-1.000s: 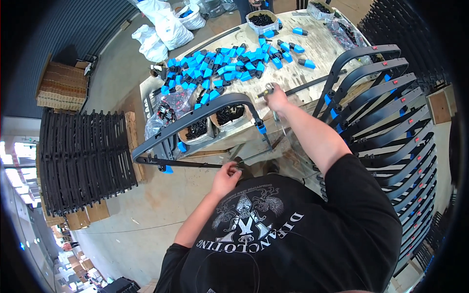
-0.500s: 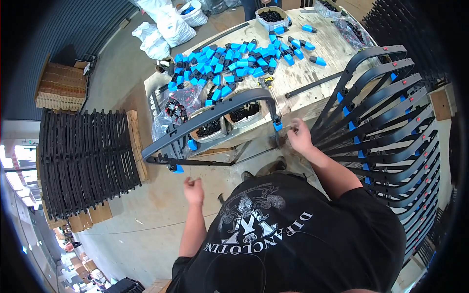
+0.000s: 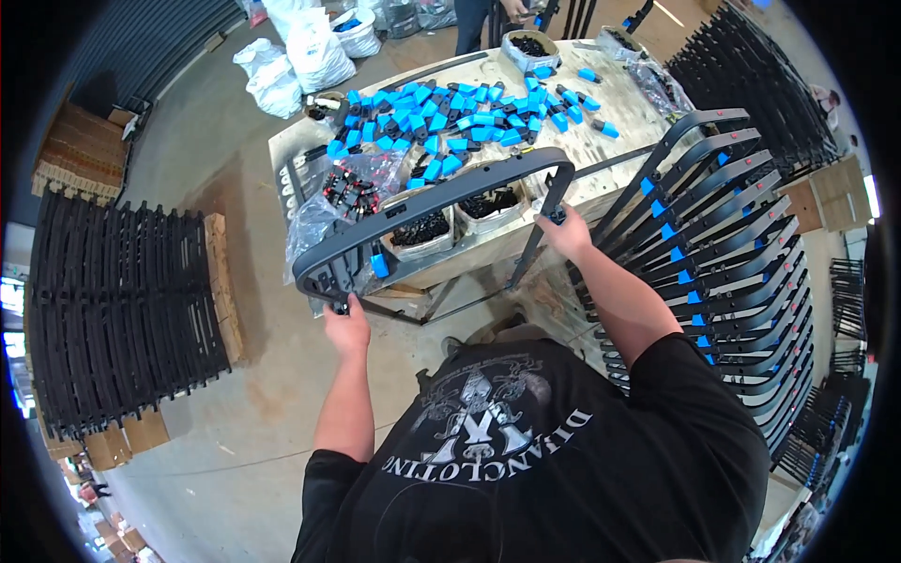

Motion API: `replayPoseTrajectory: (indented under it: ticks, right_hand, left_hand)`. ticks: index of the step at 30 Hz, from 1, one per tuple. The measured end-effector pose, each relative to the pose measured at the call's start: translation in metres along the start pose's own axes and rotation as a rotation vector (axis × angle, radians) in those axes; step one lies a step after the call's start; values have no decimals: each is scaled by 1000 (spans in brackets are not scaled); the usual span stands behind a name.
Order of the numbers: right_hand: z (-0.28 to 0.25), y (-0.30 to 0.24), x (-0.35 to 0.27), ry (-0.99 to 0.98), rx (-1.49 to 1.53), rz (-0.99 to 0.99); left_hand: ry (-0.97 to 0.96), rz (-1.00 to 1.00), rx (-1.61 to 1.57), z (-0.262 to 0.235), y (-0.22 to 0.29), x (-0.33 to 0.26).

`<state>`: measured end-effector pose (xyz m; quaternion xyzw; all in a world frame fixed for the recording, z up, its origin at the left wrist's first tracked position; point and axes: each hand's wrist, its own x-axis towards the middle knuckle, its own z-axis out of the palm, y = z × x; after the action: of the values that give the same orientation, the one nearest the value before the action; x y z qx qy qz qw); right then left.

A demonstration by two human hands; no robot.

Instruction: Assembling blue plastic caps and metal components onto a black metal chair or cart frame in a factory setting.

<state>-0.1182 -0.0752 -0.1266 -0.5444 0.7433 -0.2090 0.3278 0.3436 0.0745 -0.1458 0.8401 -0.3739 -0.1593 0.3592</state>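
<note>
In front of me, at the near edge of the table, leans a black U-shaped tubular frame point(image 3: 441, 194) with a curved top bar. My left hand point(image 3: 347, 330) is closed round its lower left part. My right hand point(image 3: 567, 235) grips its right leg, covering the blue piece seen there earlier. A blue-and-black plastic end piece point(image 3: 379, 266) shows inside the frame's left side. Behind the top bar stand two open containers of small black parts, one on the left point(image 3: 419, 231) and one on the right point(image 3: 486, 205).
Blue-and-black pieces point(image 3: 455, 108) cover the wooden table point(image 3: 601, 159). A clear bag of red and black parts point(image 3: 361, 190) lies at its left. Finished-looking frames point(image 3: 723, 244) stand in a row on my right. Stacked black bars point(image 3: 131, 300) stand left. Another person's hand point(image 3: 514, 9) shows beyond the table.
Both hands, apart from the frame before, have closed on it: the left moved up to its lower left part, the right onto its right leg. My view has shifted slightly.
</note>
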Motion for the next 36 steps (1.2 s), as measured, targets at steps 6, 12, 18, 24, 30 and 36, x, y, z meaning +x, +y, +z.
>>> replayPoseTrajectory:
  ticks: [6, 12, 18, 24, 30, 36]
  right_hand:
    - [17, 16, 10, 60, -118, 30]
    - [-39, -41, 5, -528, -361, 269]
    - [-24, -15, -1, -244, -39, 154]
    - [-10, 26, -12, -423, 1388, 363]
    - [-56, -43, -18, -419, 843, 662]
    - [-65, -66, -8, -442, 587, 706]
  left_hand:
    - [-93, -122, 56, -7, 9, 6]
    - [-574, -166, 487, -33, 8, 38]
    - [-554, -353, 297, -33, 9, 25]
    - [-590, -644, -800, -29, -9, 18]
    - [-610, -773, -798, -32, 2, 26]
    - [-676, -871, -775, -34, -5, 30]
